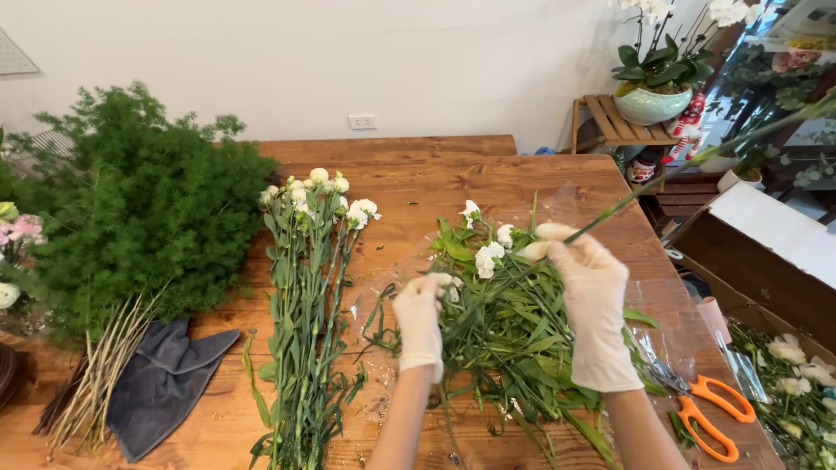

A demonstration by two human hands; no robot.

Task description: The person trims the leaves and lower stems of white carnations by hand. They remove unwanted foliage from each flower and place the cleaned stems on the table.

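A long green stem (688, 165) slants up to the right over the bench (435, 174), pinched in the closed grip of the gloved right hand (592, 305). The gloved left hand (420, 318) is closed on its lower end, above a heap of cut leaves (514, 348). White carnations (309, 287) lie left; orange scissors (710, 413) lie right.

Open brown cardboard box (766, 261) far right, white flap; clear wrap (383, 270) on table.

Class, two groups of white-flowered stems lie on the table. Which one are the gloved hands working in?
The loose right-hand pile, under the left hand and right hand. The neat left bunch lies untouched.
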